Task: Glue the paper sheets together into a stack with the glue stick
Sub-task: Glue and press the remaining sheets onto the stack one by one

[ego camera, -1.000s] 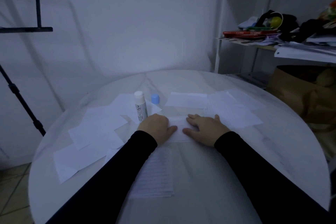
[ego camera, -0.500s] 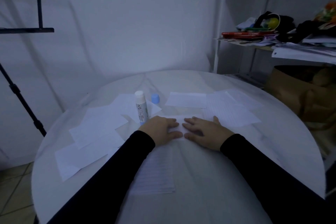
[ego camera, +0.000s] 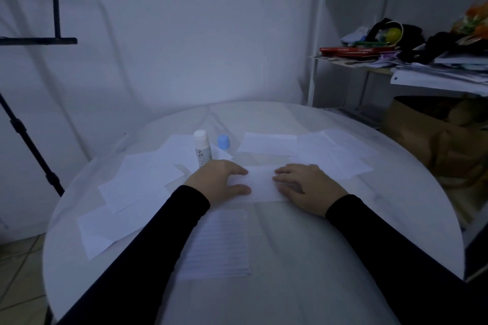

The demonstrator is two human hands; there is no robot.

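While both hands press flat, left hand (ego camera: 216, 182) and right hand (ego camera: 303, 187) smoothing the stack (ego camera: 260, 185) at table centre, fingers straight, the glue stick (ego camera: 202, 149) stands uncapped at eleven o'clock. Loose sheets (ego camera: 137, 182) at nine o'clock look unglued, so plenty seems left.

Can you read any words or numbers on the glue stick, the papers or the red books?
Glue stick: a printed label, too blurred to read.
Lined paper sheets: faint lines only, no words readable.
Red books on the shelf: spine lettering too small to read.
No text can be read anywhere.
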